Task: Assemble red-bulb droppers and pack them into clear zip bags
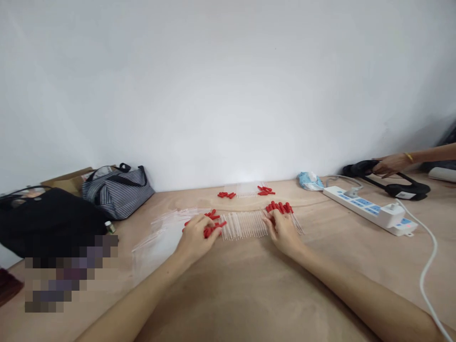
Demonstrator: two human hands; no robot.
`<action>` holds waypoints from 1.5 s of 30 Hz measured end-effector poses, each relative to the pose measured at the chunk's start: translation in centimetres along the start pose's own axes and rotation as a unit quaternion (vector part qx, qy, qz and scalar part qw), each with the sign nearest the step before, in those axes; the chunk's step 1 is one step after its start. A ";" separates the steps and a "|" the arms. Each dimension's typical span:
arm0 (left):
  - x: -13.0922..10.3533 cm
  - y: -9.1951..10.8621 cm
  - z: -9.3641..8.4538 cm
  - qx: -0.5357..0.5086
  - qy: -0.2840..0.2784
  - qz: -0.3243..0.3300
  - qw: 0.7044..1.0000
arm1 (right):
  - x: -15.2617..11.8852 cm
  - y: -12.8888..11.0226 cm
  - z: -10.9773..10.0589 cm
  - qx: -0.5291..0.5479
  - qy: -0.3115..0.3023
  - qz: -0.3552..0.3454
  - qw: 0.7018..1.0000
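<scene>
A row of thin, whitish see-through sticks lies side by side on the wooden table. At its left end, my left hand has its thumb and fingers bent around small red tube-shaped pieces. More of these lie just beyond its fingertips. My right hand is at the row's right end, thumb and fingertips close together; whatever is between them is too small to make out. Several red pieces lie just behind that hand, and loose thin sticks fan out beside it. Clear plastic bags lie under and left of my left hand.
Near the wall are a second stick row and red pieces. A striped bag, black bag and small bottle stand left. Right are a blue-white packet, power strip and another person's hand on a black device.
</scene>
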State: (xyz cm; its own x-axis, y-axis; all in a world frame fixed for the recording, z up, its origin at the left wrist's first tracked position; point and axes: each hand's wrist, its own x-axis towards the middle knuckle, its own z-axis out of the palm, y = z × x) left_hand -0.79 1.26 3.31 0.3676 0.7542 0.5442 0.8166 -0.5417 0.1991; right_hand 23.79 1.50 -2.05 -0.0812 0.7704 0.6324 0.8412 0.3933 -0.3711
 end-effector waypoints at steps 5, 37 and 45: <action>-2.4 2.9 2.3 -0.090 -0.084 0.033 0.992 | -2.6 0.3 -0.9 0.076 -0.046 -0.108 0.990; -2.6 3.8 3.8 -0.270 -0.134 0.000 0.954 | -3.4 -2.7 -2.0 0.119 -0.153 -0.155 0.969; -2.9 3.9 3.6 -0.219 -0.155 0.029 0.963 | -3.1 -2.5 -2.7 0.077 -0.197 -0.200 0.957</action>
State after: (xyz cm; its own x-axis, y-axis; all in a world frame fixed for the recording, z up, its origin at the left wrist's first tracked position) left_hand 2.92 -1.76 -0.43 0.5776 0.7560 0.3080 0.5497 -0.6391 0.5379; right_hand 23.35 -3.24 -1.24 -0.6015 0.6600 0.4502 0.6142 0.7424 -0.2677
